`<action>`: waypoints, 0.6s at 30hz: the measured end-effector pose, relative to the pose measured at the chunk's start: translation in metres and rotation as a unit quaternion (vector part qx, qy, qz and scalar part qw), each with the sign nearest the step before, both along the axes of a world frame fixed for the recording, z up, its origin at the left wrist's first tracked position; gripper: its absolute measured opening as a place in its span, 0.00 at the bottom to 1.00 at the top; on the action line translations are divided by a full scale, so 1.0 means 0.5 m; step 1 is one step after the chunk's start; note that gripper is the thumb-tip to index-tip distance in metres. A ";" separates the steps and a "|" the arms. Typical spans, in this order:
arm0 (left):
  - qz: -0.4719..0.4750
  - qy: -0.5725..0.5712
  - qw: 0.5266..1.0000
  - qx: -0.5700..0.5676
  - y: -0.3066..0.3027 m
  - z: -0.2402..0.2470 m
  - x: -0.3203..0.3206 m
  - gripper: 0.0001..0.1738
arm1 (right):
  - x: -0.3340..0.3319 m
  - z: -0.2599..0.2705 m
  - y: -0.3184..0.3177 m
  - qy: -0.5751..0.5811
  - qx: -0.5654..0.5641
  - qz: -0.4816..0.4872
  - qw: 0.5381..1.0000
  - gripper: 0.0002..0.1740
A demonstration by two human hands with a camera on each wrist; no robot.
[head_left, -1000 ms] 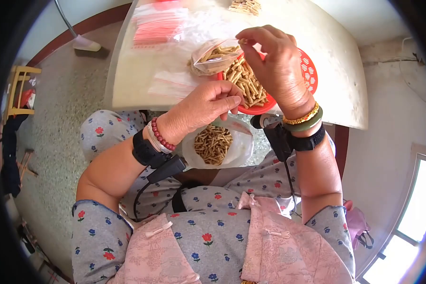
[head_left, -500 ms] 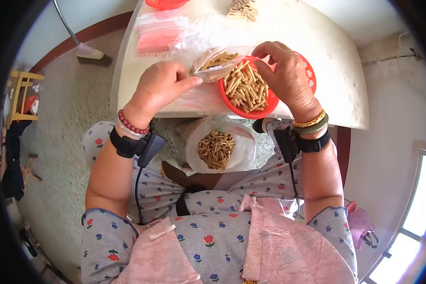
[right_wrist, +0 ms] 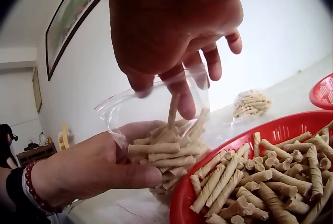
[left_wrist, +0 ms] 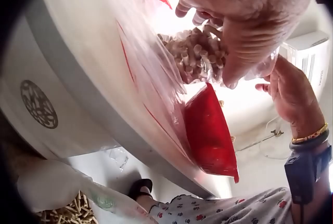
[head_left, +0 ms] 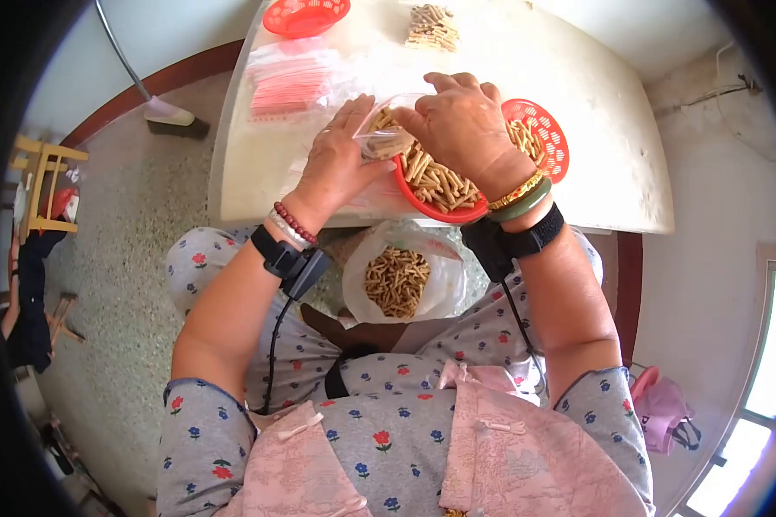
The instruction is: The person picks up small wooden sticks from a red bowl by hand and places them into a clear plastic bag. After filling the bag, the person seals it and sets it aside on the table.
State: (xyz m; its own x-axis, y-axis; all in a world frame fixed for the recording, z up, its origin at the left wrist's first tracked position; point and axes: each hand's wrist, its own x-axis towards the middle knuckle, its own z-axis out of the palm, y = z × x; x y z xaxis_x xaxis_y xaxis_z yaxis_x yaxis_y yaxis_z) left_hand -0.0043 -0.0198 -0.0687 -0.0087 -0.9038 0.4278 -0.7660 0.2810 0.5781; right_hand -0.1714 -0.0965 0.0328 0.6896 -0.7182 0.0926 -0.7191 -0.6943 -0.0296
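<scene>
My left hand (head_left: 332, 168) grips a clear zip bag (right_wrist: 117, 122) of short, pale, twisted snack sticks (right_wrist: 169, 151), its thumb across the near side. The bag's mouth gapes upward at the edge of a red basket (right_wrist: 182, 195) heaped with the same sticks. Over that mouth is my right hand (head_left: 461, 129), its fingers spread downward. One finger reaches inside and touches the upper sticks, and the thumb is at the bag's rim. In the head view the right hand hides part of the bag and basket.
Flat bags with pink edges (head_left: 289, 90) lie at the table's left. Behind them is another red basket (head_left: 306, 17); a bundle of sticks (head_left: 431, 30) lies at the back. A white bag (head_left: 366, 289) holding sticks stands below the table edge (head_left: 267, 220).
My left hand has come forward from above the lap to grip the bag. My right hand has gone from pinching the bag's edge to spreading its fingers in the mouth.
</scene>
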 end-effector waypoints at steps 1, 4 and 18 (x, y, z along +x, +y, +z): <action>0.003 -0.004 1.000 -0.006 -0.004 0.000 -0.002 0.47 | 0.004 -0.004 -0.003 0.035 0.016 -0.019 0.999 0.19; -0.013 0.040 0.999 0.025 -0.009 0.005 -0.005 0.45 | -0.003 -0.019 -0.015 0.058 0.038 -0.001 0.998 0.14; -0.055 0.374 0.920 0.102 -0.056 0.001 0.027 0.25 | -0.018 -0.013 -0.055 -0.284 -0.035 0.070 0.955 0.10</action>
